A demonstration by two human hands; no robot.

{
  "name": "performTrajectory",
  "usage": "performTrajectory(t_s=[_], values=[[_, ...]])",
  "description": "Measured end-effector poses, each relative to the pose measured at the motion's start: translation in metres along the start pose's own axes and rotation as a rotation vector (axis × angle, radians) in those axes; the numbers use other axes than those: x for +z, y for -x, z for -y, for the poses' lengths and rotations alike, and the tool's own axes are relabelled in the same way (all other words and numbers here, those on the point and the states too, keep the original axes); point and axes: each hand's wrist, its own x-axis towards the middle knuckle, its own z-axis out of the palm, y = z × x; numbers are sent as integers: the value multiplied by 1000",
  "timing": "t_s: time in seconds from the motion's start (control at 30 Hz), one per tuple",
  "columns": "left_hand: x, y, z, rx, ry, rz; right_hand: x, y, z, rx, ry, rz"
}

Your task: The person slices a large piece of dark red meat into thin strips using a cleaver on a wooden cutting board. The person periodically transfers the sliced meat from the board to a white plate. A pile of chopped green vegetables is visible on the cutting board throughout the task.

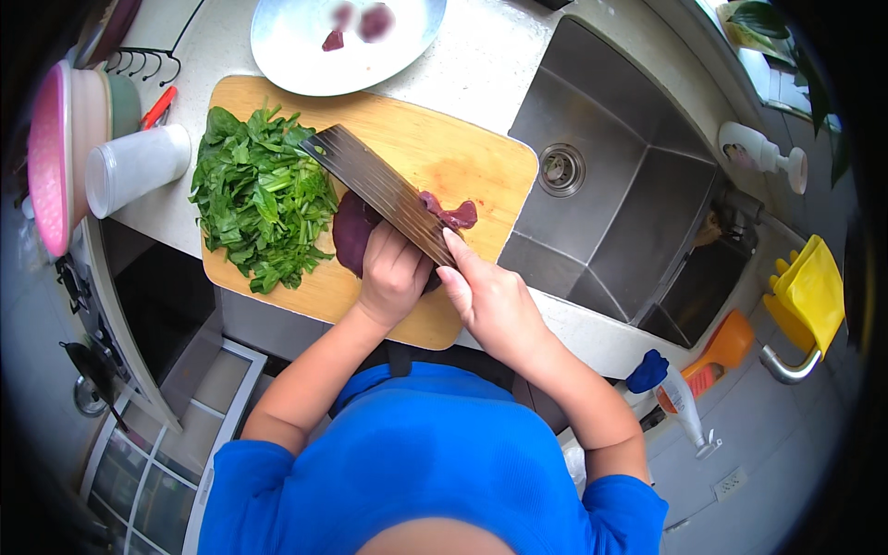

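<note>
A wooden cutting board [416, 139] lies on the counter in front of me. My right hand [495, 301] grips a broad dark cleaver [370, 185], whose blade slants up and left across the board. A large piece of dark red liver [352, 231] sits partly under the blade. With fingers curled, my left hand [393, 276] holds that liver down close beside the blade. Cut liver slices [453, 215] rest on the blade's other side. Chopped leafy greens [264, 199] are heaped on the board's left part. The handle is hidden by my right hand.
Beyond the board stands a white plate [314, 69] with a few dark red pieces. A steel sink [638, 194] is at the right. Left of the board are a white plastic cup [139, 169] and a pink-rimmed basin [48, 157]. Yellow gloves [807, 291] hang at the far right.
</note>
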Motion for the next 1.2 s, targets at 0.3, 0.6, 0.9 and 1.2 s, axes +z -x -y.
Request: performTrajectory(t_s=[0.3, 0.6, 0.9, 1.2], values=[[-12, -4, -11, -21, 68, -40, -43, 26, -3, 130, -194, 15], [0, -2, 1, 2, -12, -61, -45, 47, -11, 12, 102, 117], [5, 2, 1, 15, -69, -86, -21, 16, -10, -54, 123, 87], [2, -1, 2, -4, -76, -78, -21, 30, -22, 15, 42, 100]])
